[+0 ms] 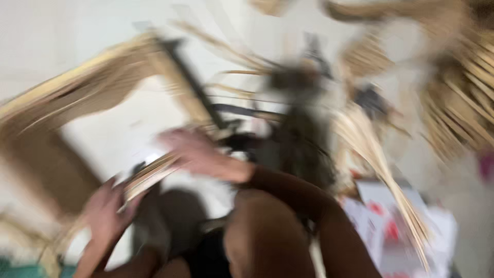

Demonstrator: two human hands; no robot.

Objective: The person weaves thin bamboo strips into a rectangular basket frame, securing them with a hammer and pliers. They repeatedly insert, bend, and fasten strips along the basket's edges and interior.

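Motion blur hides detail. The left hand (105, 211) grips the near end of a bundle of tan strips (149, 177); the right hand (198, 152) lies curled over its middle. The strips look light, springy and brittle, best held flat near the ends.

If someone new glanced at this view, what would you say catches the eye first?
Probably the two hands at lower centre: the left hand and the right hand both lie on a flat bundle of pale strips. Around them, blurred tan cane strands fan out to the right, and a dark frame bar runs up the middle.
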